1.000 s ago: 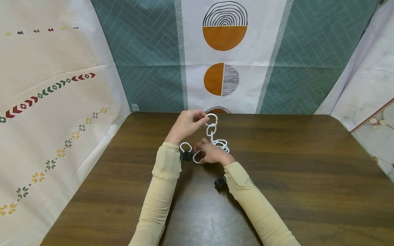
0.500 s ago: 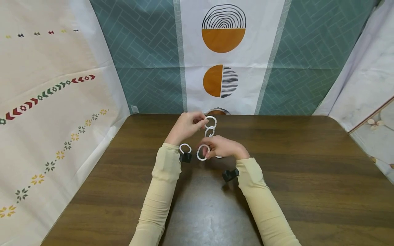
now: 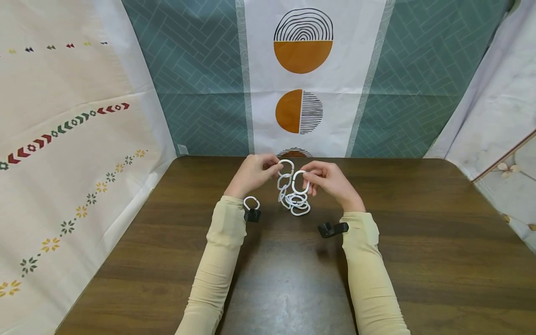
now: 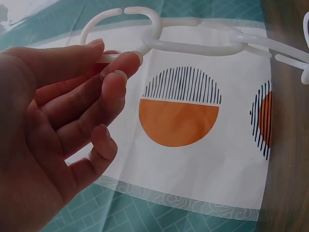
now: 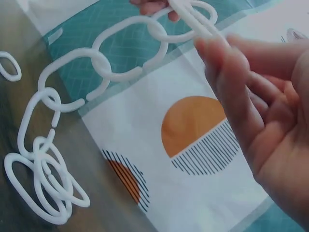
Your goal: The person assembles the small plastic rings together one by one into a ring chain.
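Observation:
My left hand (image 3: 253, 173) pinches the top link of a white plastic chain (image 4: 193, 47) between thumb and fingers. From there the chain hangs down, and its lower links (image 5: 36, 193) lie heaped on the table. Each visible link is an oval with a small gap in its side. To the right, my right hand (image 3: 333, 184) holds a separate white link (image 3: 293, 184) by its edge, raised beside the chain. That link overlaps the heap in the head view, and in the right wrist view it is seen nearly edge-on.
Another loose white link (image 3: 245, 203) lies on the brown wooden table (image 3: 167, 260), by the black camera on my left wrist. A patterned cloth (image 3: 201, 88) hangs behind the table's far edge, with pale cloths at both sides.
My right hand has picked up the loose link from near the left wrist, then moved up and right with it to beside the chain. The left hand has stayed nearly in place.

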Motion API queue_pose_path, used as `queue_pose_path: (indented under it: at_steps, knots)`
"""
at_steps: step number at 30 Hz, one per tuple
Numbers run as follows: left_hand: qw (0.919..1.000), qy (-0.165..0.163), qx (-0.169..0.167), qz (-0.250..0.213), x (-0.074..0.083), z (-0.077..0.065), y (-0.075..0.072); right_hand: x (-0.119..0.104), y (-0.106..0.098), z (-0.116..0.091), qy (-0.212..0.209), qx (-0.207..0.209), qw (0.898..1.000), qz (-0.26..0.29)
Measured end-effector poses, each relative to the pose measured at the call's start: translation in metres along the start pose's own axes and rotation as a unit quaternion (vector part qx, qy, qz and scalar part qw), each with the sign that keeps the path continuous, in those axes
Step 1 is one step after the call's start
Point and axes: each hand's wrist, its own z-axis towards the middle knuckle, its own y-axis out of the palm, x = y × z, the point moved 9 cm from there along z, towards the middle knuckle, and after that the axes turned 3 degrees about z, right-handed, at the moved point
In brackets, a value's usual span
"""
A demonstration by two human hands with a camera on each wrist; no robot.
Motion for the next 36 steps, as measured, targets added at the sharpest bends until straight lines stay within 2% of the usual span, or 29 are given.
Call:
queue_pose_path:
  at_steps: [4,12,26,36]
  knots:
    - [1.0,0.001,0.0,0.004,0.0,0.0,0.0,0.003,-0.011,0.0,0.034,0.058,0.998,0.001]
    - [0.9996,0.026,0.001,-0.009,0.005,0.001,0.003,0.008,-0.016,0.001,0.06,0.089,0.994,-0.005]
    - [0.9993,0.03,-0.022,-0.008,0.009,0.003,0.01,0.007,-0.015,0.001,0.066,0.113,0.991,-0.006]
    - [0.9987,0.029,-0.04,-0.011,0.008,0.003,0.014,0.0,-0.026,-0.001,0.056,0.191,0.98,0.017]
